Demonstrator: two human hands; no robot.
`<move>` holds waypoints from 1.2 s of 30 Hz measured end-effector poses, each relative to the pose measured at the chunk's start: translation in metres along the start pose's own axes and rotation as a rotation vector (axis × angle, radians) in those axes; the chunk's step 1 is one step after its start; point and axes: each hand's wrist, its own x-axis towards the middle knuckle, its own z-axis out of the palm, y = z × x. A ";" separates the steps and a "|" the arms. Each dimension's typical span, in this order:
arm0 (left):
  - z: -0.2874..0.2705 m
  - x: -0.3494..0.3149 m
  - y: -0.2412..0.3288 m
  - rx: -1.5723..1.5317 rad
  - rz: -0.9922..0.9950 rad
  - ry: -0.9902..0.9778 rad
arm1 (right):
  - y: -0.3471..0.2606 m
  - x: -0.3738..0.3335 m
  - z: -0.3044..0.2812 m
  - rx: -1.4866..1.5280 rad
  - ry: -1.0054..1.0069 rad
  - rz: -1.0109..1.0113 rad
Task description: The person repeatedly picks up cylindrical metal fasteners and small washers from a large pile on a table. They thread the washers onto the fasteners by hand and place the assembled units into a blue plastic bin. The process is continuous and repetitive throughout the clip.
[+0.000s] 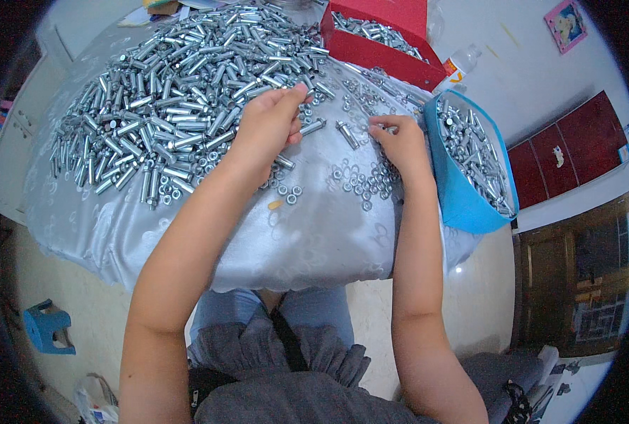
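Observation:
My left hand is closed at the right edge of a big heap of silvery sleeve anchor bolts. A single bolt juts out to the right from its curled fingers. My right hand is pinched over scattered small metal rings; whatever lies between its fingertips is too small to make out. Another bolt lies on the cloth between the hands. Loose nuts sit below my left hand, and a group of nuts or washers spreads below my right hand.
A blue fabric bin full of bolts stands right of my right arm. Behind it are a red box holding bolts and a plastic bottle. A shiny silver cloth covers the table. A blue stool stands on the floor at left.

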 end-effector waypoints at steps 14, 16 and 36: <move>0.004 0.000 -0.011 0.220 -0.002 -0.026 | -0.015 0.000 0.008 0.461 -0.020 -0.058; 0.004 0.000 -0.013 0.272 0.009 -0.038 | -0.030 -0.003 0.004 0.825 -0.179 -0.014; 0.009 -0.007 -0.010 0.077 -0.012 -0.162 | -0.055 -0.023 0.006 0.833 -0.213 -0.124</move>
